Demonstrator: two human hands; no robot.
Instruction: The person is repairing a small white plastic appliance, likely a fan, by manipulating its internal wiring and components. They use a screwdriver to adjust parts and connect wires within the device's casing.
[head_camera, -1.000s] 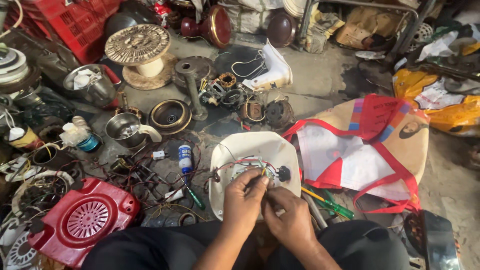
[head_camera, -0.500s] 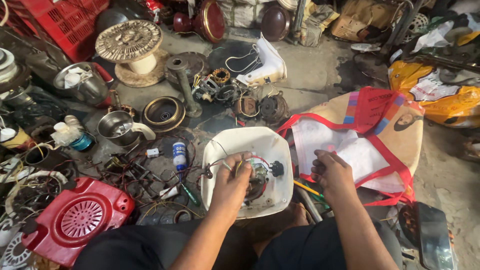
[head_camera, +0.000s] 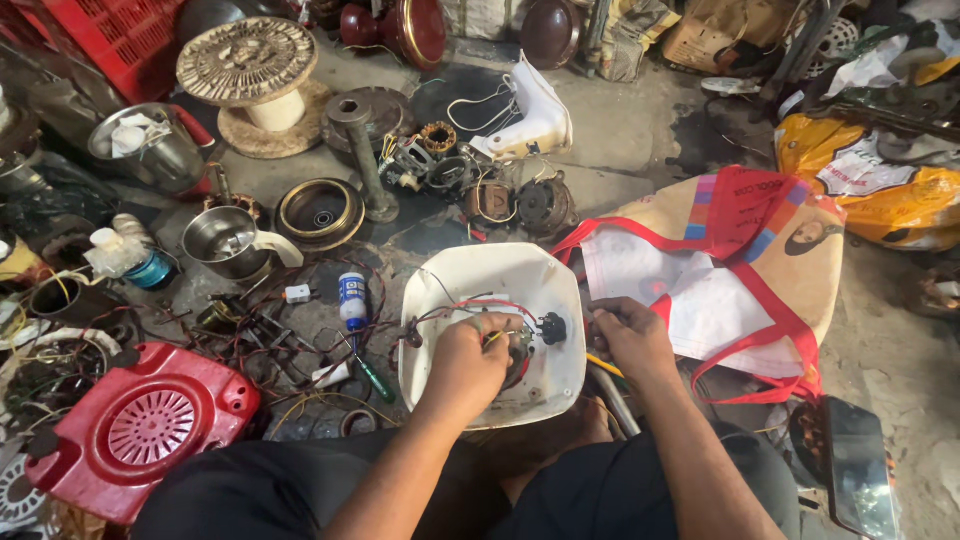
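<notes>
A person's left hand (head_camera: 468, 352) pinches wires inside an upturned white appliance shell (head_camera: 492, 335) lying on the floor. The right hand (head_camera: 628, 335), fingers curled, rests at the shell's right edge, beside a red-trimmed bag (head_camera: 720, 270). A red grille cover (head_camera: 140, 428) lies well left of the shell.

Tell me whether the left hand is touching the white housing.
Touching: the head view shows the left hand resting on the wiring inside the white housing.
</notes>
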